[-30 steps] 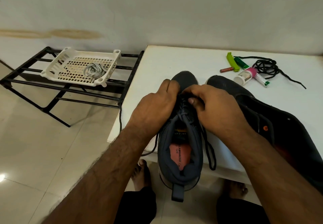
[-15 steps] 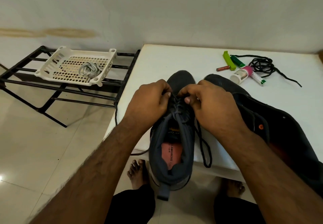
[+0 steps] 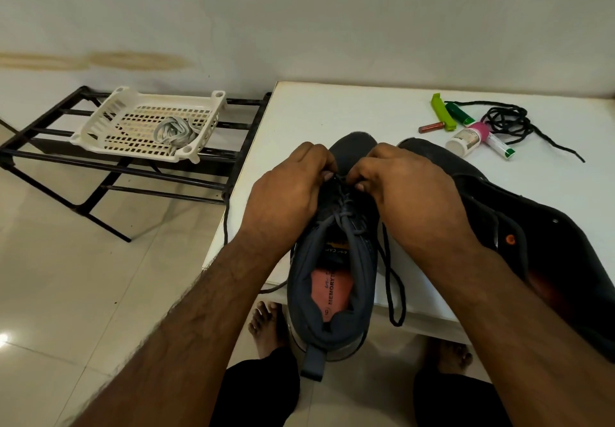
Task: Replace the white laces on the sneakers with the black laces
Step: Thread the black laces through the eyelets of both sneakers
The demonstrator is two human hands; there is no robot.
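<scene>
On the left, a white basket [image 3: 146, 123] sits on a black rack [image 3: 53, 147] and holds a bundle of pale laces [image 3: 173, 132], so the white laces look already removed. At the table [image 3: 332, 107] edge stands a grey sneaker [image 3: 336, 260], heel toward the person and overhanging the edge. The left hand [image 3: 286, 190] and right hand [image 3: 399, 187] meet over its eyelets, fingers curled and pinching the black lace [image 3: 394, 280] near the toe end; loose lengths trail down both sides. The step in hand appears to be threading the black lace up this 1st shoe. Next, each end likely needs pulling even and feeding through the following pair of eyelets. To the right lies the 2nd sneaker [image 3: 519, 227], tipped on its side, and beyond it a spare black lace [image 3: 509, 120] coiled beside small bottles [image 3: 469, 137].
</scene>
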